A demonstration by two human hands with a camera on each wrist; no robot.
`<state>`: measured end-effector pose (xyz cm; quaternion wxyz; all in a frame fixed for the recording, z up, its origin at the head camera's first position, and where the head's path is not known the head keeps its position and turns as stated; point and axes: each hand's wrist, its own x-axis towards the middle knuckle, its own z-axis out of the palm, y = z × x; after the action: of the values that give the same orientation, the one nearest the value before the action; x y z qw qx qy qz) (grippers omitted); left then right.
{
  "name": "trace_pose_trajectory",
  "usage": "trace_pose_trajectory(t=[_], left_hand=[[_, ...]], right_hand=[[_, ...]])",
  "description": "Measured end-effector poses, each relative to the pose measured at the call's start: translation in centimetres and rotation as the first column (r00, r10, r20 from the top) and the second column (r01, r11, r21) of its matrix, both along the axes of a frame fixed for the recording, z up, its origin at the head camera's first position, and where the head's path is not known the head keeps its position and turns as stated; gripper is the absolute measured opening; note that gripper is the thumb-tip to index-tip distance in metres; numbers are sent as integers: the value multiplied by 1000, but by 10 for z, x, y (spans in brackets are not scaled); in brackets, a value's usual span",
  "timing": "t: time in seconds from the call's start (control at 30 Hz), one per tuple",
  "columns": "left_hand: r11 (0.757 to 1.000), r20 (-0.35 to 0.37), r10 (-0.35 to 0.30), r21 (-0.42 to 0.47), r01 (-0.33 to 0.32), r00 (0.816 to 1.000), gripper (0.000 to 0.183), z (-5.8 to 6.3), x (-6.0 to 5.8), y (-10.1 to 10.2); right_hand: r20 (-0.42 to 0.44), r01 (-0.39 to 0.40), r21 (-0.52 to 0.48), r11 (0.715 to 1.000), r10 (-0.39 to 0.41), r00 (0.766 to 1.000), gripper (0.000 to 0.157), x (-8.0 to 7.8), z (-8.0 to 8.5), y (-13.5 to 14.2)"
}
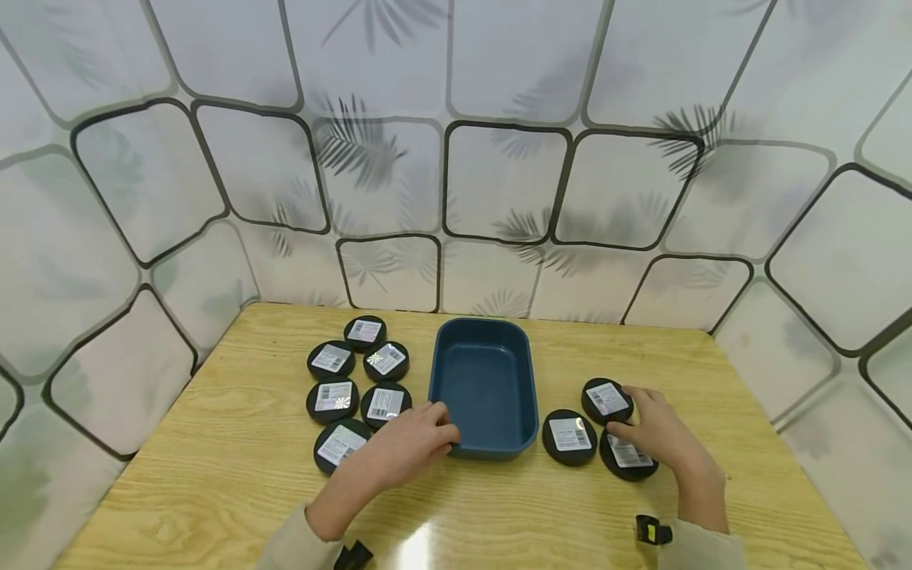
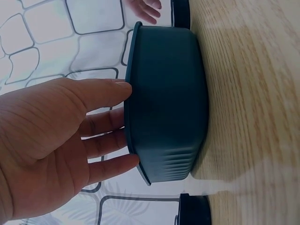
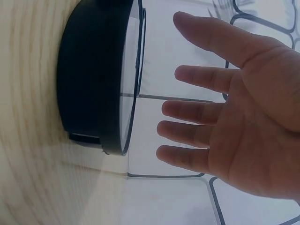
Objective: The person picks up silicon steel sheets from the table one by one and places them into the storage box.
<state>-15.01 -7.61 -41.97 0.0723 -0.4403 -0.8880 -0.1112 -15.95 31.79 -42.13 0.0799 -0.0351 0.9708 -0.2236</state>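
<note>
A blue rectangular plastic bin [image 1: 484,388] stands on the table, its long side pointing away from me. My left hand [image 1: 416,439] holds the rim at its near left corner; in the left wrist view the thumb and fingertips meet the rim [image 2: 133,56]. My right hand [image 1: 659,427] hovers over the right-hand group of flat, round black containers with white labels. In the right wrist view its fingers are spread and hold nothing, apart from the nearest container [image 3: 93,75]. That group has a back container [image 1: 607,400], a left one [image 1: 569,437] and a front one [image 1: 627,455], partly covered by the hand.
Left of the bin lie several more labelled round black containers [image 1: 332,398], the nearest one [image 1: 340,445] close beside my left forearm. The wooden table [image 1: 214,475] ends at a patterned fabric wall [image 1: 392,273] at the back and sides.
</note>
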Motion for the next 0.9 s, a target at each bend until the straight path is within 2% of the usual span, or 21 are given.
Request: trace_pose_trajectory(t=[0.53,0.9], left_hand=[[1000,30,-1,3,1,1000,6,-2,-1,-1],[1000,28,8,8,-8,1000,6,-2,0,-1]], right_hand=[[23,7,9,1000,-7,1000,88,1,-1,3],[136,42,-4,999,-41,990,107,5,5,-3]])
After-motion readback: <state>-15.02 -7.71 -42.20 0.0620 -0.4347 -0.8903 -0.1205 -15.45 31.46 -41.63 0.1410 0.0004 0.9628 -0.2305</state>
